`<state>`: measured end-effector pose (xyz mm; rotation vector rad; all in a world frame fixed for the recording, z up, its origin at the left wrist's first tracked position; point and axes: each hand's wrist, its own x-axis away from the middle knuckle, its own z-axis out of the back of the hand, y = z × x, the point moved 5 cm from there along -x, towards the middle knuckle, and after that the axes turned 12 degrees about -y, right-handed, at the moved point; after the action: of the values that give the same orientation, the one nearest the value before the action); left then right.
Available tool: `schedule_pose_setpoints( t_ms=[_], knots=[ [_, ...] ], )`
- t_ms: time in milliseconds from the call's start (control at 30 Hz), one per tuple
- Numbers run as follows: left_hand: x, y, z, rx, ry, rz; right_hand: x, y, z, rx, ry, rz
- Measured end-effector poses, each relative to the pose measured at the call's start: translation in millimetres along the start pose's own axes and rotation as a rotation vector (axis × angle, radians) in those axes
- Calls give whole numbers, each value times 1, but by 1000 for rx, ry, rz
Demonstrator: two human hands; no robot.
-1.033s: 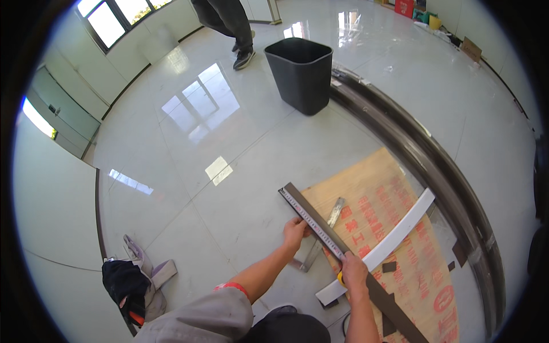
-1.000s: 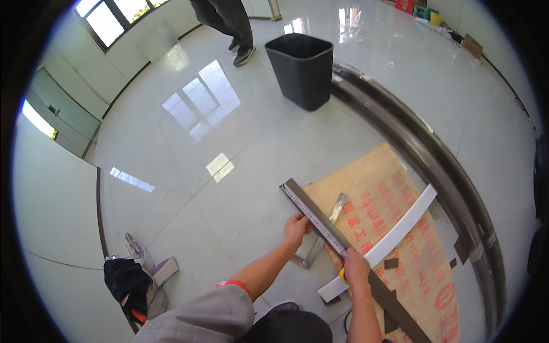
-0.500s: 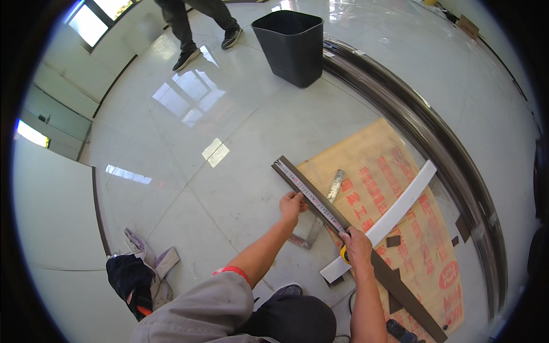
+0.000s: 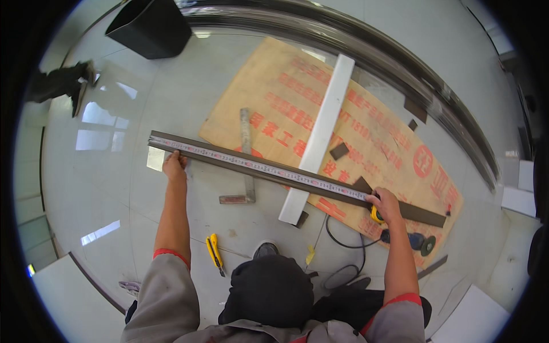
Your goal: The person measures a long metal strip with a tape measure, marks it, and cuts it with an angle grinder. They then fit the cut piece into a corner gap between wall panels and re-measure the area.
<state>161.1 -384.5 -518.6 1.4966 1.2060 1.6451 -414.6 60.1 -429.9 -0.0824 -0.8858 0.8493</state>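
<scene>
Hands spread wider apart along brown strip.

"What a gloss on that floor!"

"Smooth tile, by the look of it, mirroring the window panes. The tan sheet over it is matt, like paper or board."

"And the brown bar?"

"Smooth with a dull finish; metal or plastic, I can't tell from here. The tape blade along it has a faint sheen, and its yellow case looks plastic."

"The square seems like scuffed, dull metal."

"Yes, while the white strip is smooth and clean-faced."

"Those long brown profiles gleam."

"Shiny clear film, I think. The black bin is satiny plastic, the grey sleeves soft matt cloth."
</scene>
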Motion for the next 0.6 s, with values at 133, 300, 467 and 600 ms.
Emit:
schedule_pose_setpoints(
  t_ms=[133,300,467,600],
  knots=[
    [3,2,-17,-46,-36,36,10,5,-8,34,63,-75],
    [-5,6,-6,-62,-11,52,13,-5,-14,64,80,-100],
    [-26,7,6,-38,5,44,11,-8,-18,23,96,-42],
    [-57,22,28,-27,63,7,6,-27,-21,6,75,-5]
  ],
)
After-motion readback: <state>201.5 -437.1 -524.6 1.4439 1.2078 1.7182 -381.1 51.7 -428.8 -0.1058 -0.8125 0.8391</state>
